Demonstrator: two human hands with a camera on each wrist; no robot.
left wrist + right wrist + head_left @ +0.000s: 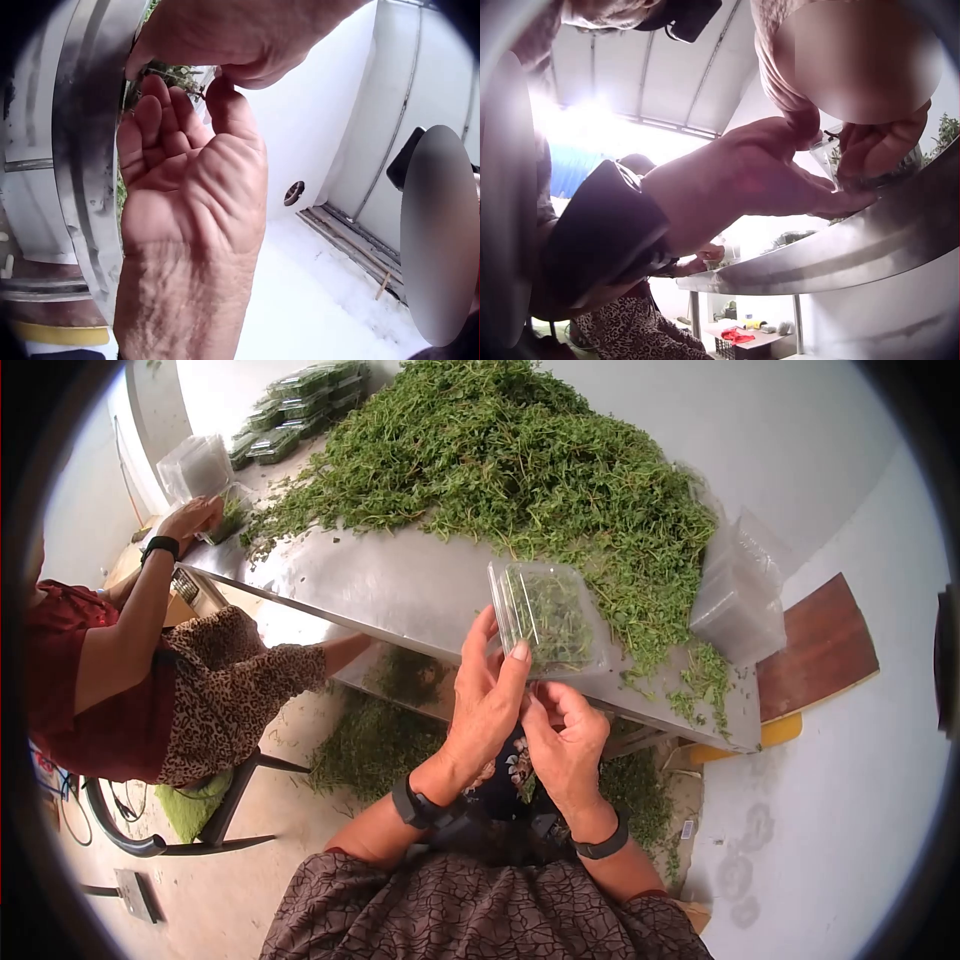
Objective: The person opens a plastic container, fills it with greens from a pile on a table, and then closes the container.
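Observation:
A clear plastic clamshell box with green leafy sprigs inside stands at the table's near edge. My left hand holds its near left corner, the thumb in front and fingers along the side. Close beside it, my right hand has its fingers curled in, thumb and forefinger pinching a thin stem at the box's near edge. In the left wrist view that small dark stem shows near the left thumb tip. The right wrist view has the box partly hidden behind the fingers.
A large heap of greens covers the back of the metal table. Empty clear boxes stand stacked at right, filled ones at back left. Another person works at left. More greens lie beneath the table.

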